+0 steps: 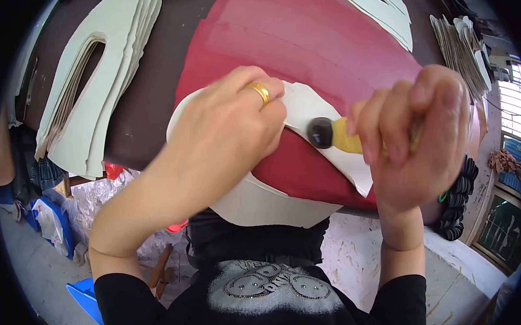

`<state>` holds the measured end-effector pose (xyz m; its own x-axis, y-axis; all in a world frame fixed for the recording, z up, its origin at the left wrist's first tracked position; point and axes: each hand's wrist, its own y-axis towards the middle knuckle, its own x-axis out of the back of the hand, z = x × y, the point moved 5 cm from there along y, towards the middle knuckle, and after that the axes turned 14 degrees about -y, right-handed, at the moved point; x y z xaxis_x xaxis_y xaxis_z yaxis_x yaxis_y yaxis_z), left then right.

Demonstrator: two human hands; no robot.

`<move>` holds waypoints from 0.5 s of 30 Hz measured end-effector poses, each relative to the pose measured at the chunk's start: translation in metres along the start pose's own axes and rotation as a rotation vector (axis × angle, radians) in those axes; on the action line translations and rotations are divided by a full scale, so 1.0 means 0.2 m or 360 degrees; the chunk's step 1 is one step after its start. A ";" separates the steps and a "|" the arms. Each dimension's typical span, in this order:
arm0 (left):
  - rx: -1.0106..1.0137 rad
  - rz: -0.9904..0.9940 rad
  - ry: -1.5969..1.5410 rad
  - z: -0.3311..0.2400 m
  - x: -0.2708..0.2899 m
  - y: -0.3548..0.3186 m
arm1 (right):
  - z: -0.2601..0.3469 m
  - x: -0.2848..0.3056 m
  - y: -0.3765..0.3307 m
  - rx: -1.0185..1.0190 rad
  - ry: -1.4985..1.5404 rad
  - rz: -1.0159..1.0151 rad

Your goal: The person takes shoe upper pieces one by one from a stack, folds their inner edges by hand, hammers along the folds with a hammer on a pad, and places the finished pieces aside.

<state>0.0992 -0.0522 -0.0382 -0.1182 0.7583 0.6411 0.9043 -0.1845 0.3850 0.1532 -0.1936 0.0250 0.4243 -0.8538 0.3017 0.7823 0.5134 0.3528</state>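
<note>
Low in the middle of the frame, the left hand (230,126), a gold ring (261,91) on one finger, presses flat and closed-fingered on a white U-shaped cut piece (262,203) that overhangs the near table edge. At centre right the right hand (422,138) is clenched around the yellow handle of a brush (335,135), whose dark head touches the piece's right arm. That piece looks thin, light and floppy, likely to slide or curl, so I judge it best pinned near the stroke, as the palm does, and lifted by an outer edge. Under it lies a red sheet (307,38) on the dark brown table (153,103). Farther off, a stack of similar white pieces (94,88) sits at upper left, another pile (381,6) at upper right, and grey cut-outs (459,43) at the far right edge.
</note>
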 end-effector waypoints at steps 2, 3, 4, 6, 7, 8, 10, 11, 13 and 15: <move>-0.0021 -0.0055 0.0082 -0.03 -0.02 -0.01 | 0.07 0.00 -0.02 0.0159 -0.0029 0.0088; -0.0013 -0.0071 0.0033 -0.03 -0.01 -0.01 | 0.08 -0.01 -0.02 0.0214 -0.0030 0.0124; -0.0006 -0.0081 -0.0019 -0.03 -0.01 -0.02 | 0.05 -0.04 -0.01 0.0125 -0.0058 0.0063; -0.0032 -0.0039 -0.0078 -0.05 -0.01 0.00 | 0.00 -0.08 0.05 0.0007 -0.0113 -0.0053; -0.0025 -0.0078 -0.0042 -0.04 -0.02 -0.01 | -0.03 -0.08 0.06 -0.0005 -0.0121 -0.0081; -0.0017 -0.0118 -0.0009 -0.03 -0.02 -0.02 | -0.05 -0.06 0.07 -0.0021 -0.0126 -0.0122; -0.0044 -0.0061 0.0010 0.00 -0.02 0.00 | -0.03 0.02 0.03 0.0000 -0.0094 -0.0184; -0.0146 0.0227 -0.0144 -0.01 -0.06 0.04 | 0.02 0.08 -0.02 0.0025 -0.0050 -0.0197; -0.0385 0.0734 -0.0339 -0.07 -0.16 0.14 | 0.15 0.20 -0.14 0.0058 0.0054 -0.0223; -0.0376 0.0912 -0.0380 -0.09 -0.23 0.22 | 0.13 0.20 -0.22 0.0012 0.0131 -0.0207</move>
<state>0.1375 -0.1063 -0.0386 0.4732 0.6122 0.6335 0.6797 -0.7112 0.1796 0.1231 -0.2474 0.0446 0.3554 -0.9173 0.1795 0.8298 0.3981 0.3911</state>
